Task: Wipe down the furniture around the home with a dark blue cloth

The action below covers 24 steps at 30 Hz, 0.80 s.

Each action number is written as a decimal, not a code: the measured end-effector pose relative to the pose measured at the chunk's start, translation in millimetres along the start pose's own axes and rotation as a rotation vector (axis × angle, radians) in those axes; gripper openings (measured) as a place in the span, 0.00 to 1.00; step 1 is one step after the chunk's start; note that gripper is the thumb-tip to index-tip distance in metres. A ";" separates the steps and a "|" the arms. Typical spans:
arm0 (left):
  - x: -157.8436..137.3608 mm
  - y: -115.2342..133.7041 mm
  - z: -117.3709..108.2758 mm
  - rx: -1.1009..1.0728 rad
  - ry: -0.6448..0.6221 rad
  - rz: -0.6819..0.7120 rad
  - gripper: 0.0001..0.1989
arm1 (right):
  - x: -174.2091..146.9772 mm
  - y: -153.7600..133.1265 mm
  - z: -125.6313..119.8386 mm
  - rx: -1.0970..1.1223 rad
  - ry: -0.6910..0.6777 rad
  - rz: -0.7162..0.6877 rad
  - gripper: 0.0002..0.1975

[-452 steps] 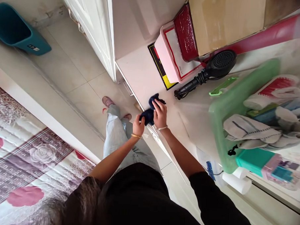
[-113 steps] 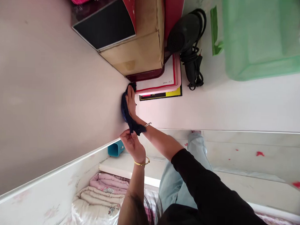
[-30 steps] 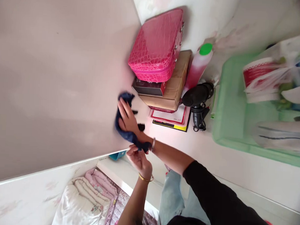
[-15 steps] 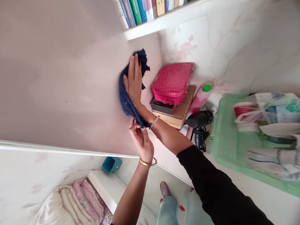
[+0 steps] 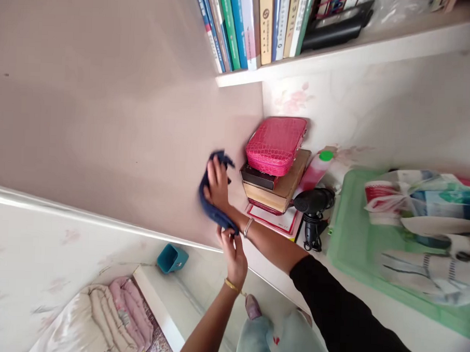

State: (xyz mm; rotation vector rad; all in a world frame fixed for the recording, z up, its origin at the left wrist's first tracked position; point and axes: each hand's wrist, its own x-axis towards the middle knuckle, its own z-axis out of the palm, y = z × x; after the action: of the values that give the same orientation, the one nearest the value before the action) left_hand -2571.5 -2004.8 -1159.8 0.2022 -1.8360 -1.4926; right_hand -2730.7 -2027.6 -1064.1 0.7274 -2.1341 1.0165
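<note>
A dark blue cloth [image 5: 210, 208] lies against the pale, smooth panel [image 5: 143, 141]. My right hand [image 5: 218, 188], with a silver bracelet at the wrist, holds it pressed to that surface, fingers laid over it and the thumb to one side. Lower down, my left hand [image 5: 234, 256], wearing a gold bracelet, pinches the cloth's trailing corner near my right wrist. Motion blurs the cloth and the right fingertips a little. To the right of both hands, a pink crocodile-patterned case [image 5: 277, 144] rests on a black box [image 5: 258, 177] and a thick book [image 5: 293, 181].
Books [image 5: 267, 27] line a shelf above. Right of the stack are a pink bottle with a green cap [image 5: 326, 155], a black hair dryer [image 5: 314, 203] and a green bin [image 5: 349, 243] holding bags. Folded quilts [image 5: 108, 316] and a teal bin [image 5: 171, 258] sit lower left.
Both hands and the cloth have moved down along the panel, toward its lower edge. The view has shifted too, and more of the bookshelf shows.
</note>
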 end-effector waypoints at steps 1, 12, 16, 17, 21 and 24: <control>16.8 11.5 4.8 -0.032 -0.023 0.029 0.10 | 27.5 -0.5 -7.4 0.020 0.116 0.049 0.31; -8.6 22.1 -19.3 -0.145 0.114 0.028 0.05 | -18.3 -84.7 -25.0 0.036 -0.066 -0.584 0.29; 19.5 44.3 -29.9 -0.240 0.027 0.049 0.07 | 23.6 -104.0 -45.5 -0.007 0.134 -0.582 0.29; 30.1 53.1 -29.6 -0.257 0.043 0.078 0.08 | 39.5 -111.6 -52.6 -0.003 0.196 -0.579 0.29; 34.6 65.1 -20.2 -0.242 0.135 0.089 0.10 | 49.6 -113.5 -59.1 0.035 0.286 -0.583 0.30; 1.3 50.7 -4.5 -0.199 0.111 -0.014 0.11 | 17.6 -86.3 -47.7 0.064 0.260 -0.637 0.30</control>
State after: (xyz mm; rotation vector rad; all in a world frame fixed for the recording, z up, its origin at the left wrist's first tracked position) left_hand -2553.3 -1993.4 -1113.7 0.1980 -1.5902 -1.6294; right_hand -2665.5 -2039.2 -989.0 1.1401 -1.4982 0.7745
